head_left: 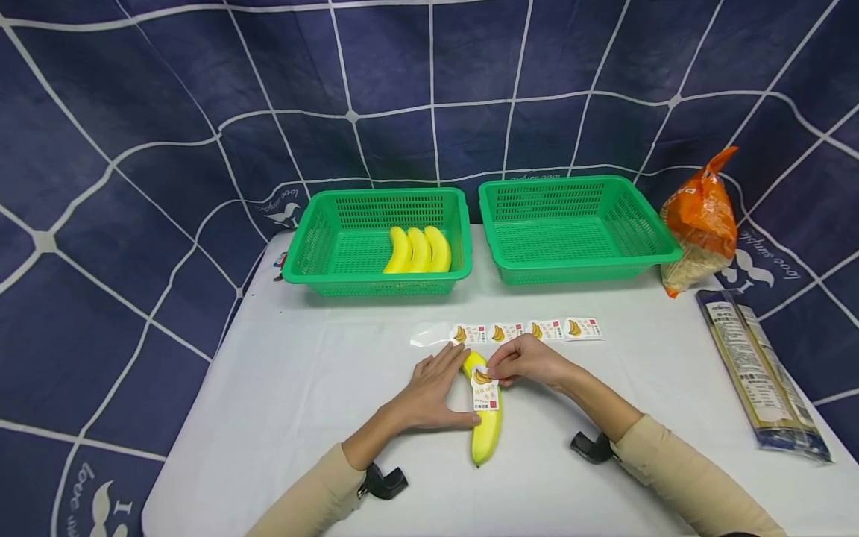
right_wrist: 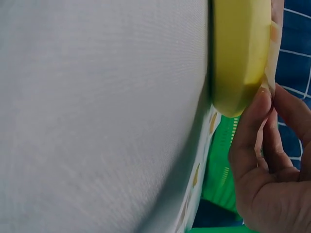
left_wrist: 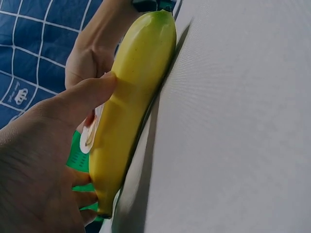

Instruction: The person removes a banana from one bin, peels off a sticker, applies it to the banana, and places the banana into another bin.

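A yellow banana (head_left: 488,440) lies lengthwise on the white table, with a white label sticker (head_left: 485,389) printed with bananas over its upper side. My left hand (head_left: 429,395) rests along its left side, thumb and fingers extended; the thumb (left_wrist: 92,92) presses near the middle in the left wrist view, the fingertips at the far end. My right hand (head_left: 530,362) pinches the sticker's right edge between thumb and index finger. In the right wrist view, the pinched edge stands up off the banana (right_wrist: 238,53).
Beyond the hands lies a backing strip (head_left: 429,335) with several banana stickers. One green basket (head_left: 376,283) holds three bananas; another green basket (head_left: 590,274) stands to its right. An orange bag (head_left: 701,224) and flat long packages (head_left: 765,380) sit at the right.
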The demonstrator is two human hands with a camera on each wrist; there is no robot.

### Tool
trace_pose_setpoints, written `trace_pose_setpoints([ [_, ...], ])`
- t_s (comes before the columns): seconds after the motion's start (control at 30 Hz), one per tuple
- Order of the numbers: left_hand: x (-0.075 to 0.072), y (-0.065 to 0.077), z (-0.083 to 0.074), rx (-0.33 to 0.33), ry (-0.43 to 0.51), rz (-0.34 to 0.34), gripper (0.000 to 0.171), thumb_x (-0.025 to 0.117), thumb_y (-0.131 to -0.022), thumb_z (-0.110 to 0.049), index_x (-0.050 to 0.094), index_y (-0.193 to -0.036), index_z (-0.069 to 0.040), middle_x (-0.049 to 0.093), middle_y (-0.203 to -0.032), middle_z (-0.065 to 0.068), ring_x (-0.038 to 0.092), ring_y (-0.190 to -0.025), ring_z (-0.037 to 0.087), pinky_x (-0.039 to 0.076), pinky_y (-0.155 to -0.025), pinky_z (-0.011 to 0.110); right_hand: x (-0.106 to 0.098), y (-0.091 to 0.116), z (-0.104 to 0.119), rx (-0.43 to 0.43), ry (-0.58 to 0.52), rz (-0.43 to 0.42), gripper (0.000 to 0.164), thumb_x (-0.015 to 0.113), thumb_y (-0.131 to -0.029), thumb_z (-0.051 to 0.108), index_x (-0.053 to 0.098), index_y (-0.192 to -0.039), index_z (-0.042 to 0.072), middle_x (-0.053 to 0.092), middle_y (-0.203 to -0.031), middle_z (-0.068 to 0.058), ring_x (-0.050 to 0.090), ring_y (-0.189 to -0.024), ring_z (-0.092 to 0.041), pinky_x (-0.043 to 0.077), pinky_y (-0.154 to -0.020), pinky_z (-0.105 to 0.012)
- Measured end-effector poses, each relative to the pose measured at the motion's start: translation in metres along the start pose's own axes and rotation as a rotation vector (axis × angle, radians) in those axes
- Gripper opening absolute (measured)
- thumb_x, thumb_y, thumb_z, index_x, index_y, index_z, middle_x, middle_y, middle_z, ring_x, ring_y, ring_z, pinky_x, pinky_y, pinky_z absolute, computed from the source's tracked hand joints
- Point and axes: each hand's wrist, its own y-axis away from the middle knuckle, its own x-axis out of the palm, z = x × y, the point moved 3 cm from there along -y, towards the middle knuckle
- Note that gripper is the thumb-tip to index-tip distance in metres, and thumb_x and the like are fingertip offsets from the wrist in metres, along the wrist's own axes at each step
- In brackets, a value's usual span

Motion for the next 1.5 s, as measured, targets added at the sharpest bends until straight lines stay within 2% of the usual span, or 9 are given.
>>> trace_pose_setpoints([
  [0.3,-0.002,0.003,-0.005,-0.002,0.02,0.001,0.112,0.065,-0.075,-0.071,0.015,-0.157,-0.014,0.012,-0.166,0.001,0.005,-0.154,0.02,0.02,-0.118,0.056,0.001,0.001,-0.001,-0.001,0.014,-0.022,0.023,0.074,-0.083,0.01,0.071,-0.097,-0.008,0.074,-0.081,-0.008,0.066,-0.065,-0.011,0.059,-0.067,-0.03],
  [0.7,-0.001,0.003,-0.005,0.002,0.022,0.012,0.112,0.066,-0.075,-0.07,0.015,-0.158,-0.015,0.012,-0.166,0.001,0.006,-0.154,0.021,0.02,-0.119,0.055,0.001,0.001,-0.005,0.028,0.026,-0.048,0.024,0.076,-0.082,0.013,0.071,-0.096,-0.006,0.074,-0.081,-0.008,0.067,-0.065,-0.012,0.06,-0.067,-0.031],
  [1.2,0.001,0.003,-0.004,-0.006,0.032,0.016,0.113,0.064,-0.075,-0.072,0.013,-0.158,-0.016,0.011,-0.166,0.0,0.004,-0.154,0.018,0.019,-0.119,0.055,0.001,0.0,-0.012,0.036,0.056,-0.128,0.023,0.082,-0.077,0.016,0.074,-0.09,-0.001,0.075,-0.077,-0.006,0.068,-0.064,-0.012,0.059,-0.065,-0.031],
  [1.37,0.002,0.002,-0.002,-0.007,0.033,0.01,0.113,0.064,-0.074,-0.073,0.013,-0.158,-0.015,0.011,-0.166,-0.001,0.004,-0.154,0.018,0.019,-0.119,0.055,0.001,0.001,-0.011,-0.012,0.071,-0.144,0.021,0.081,-0.078,0.016,0.075,-0.09,0.0,0.076,-0.08,-0.008,0.07,-0.067,-0.014,0.06,-0.065,-0.031],
  [1.5,0.001,0.002,-0.001,-0.01,0.032,0.004,0.114,0.065,-0.074,-0.072,0.013,-0.158,-0.015,0.011,-0.166,0.0,0.004,-0.154,0.017,0.019,-0.12,0.053,0.002,0.007,-0.006,-0.101,0.184,-0.167,0.02,0.081,-0.078,0.019,0.077,-0.092,0.005,0.076,-0.083,-0.007,0.072,-0.072,-0.014,0.058,-0.065,-0.027],
])
